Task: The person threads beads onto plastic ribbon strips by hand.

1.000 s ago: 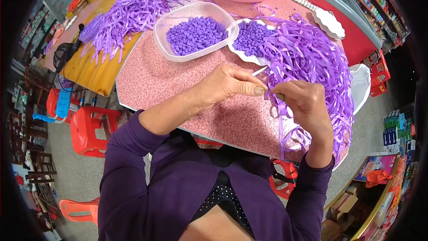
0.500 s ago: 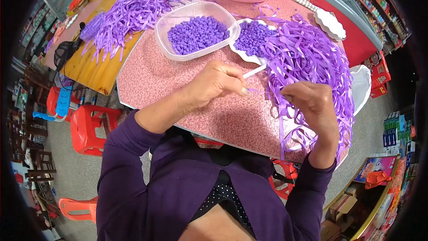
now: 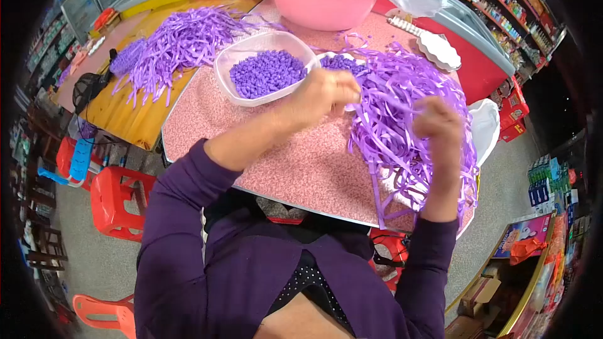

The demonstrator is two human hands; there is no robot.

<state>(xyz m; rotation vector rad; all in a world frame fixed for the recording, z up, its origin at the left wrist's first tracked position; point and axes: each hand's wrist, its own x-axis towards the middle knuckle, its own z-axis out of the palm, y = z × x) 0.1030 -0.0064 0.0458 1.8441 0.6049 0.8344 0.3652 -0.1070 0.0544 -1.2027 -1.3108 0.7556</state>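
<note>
My left hand (image 3: 326, 93) is closed with its fingers pinched, over the near edge of the small dish of purple beads (image 3: 340, 63). My right hand (image 3: 438, 119) is curled closed above the heap of purple ribbons (image 3: 392, 85), slightly smeared by motion. A thin purple ribbon seems to stretch between the two hands, though it blends with the heap behind. Left of the dish, a clear plastic tub (image 3: 222, 78) holds many purple beads (image 3: 267, 74). My left hand and forearm partly cover the dish and the tub's near corner.
A pink basin (image 3: 320, 9) with an orange bag stands at the table's far side. A white scalloped dish (image 3: 438, 51) lies right of it. More purple ribbons (image 3: 185, 41) cover the wooden table (image 3: 125, 119) at left. A red stool (image 3: 119, 204) stands on the floor.
Both hands have risen and moved farther from my body, the left now hiding part of the bead dish. The camera view has tilted up, showing more of the pink basin.
</note>
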